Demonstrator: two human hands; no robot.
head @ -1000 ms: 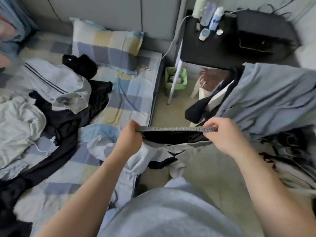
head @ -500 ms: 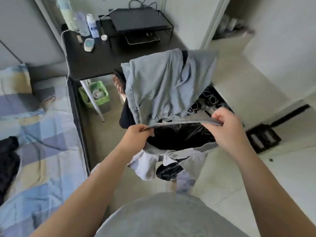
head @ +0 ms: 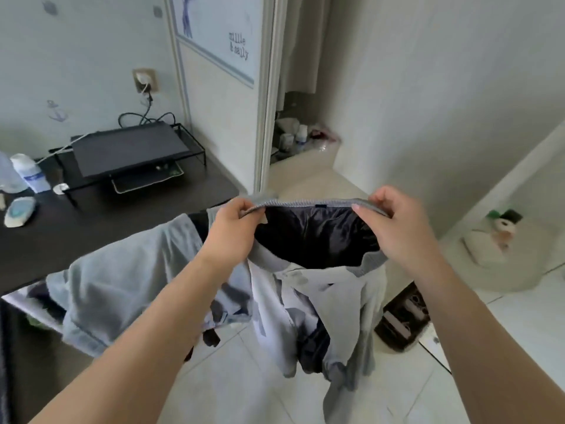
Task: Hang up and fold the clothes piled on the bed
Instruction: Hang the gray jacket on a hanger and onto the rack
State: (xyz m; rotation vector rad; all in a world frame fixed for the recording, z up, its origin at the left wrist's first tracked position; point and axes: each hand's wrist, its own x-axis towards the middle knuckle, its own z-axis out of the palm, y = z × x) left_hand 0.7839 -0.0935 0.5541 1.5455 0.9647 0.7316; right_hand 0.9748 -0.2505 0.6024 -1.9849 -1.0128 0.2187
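Holding garment point(head: 308, 304) up at 12 o'clock, clear of the floor, body hanging slack below. Left hand point(head: 235, 231) pinches the left end of the ribbed band point(head: 305, 204) and right hand point(head: 394, 231) pinches the right end. The band is stretched between them, with dark lining showing inside. Blue-grey cloth point(head: 122, 280) lies draped at 9 o'clock, behind my left forearm.

Change over last second: bed gone from view. I have turned from it toward desk point(head: 91, 234) at 10 o'clock and doorway point(head: 299, 117) at 12, grip unchanged.

Judgement: this piece is probably going to be hung, not folded on the bed.
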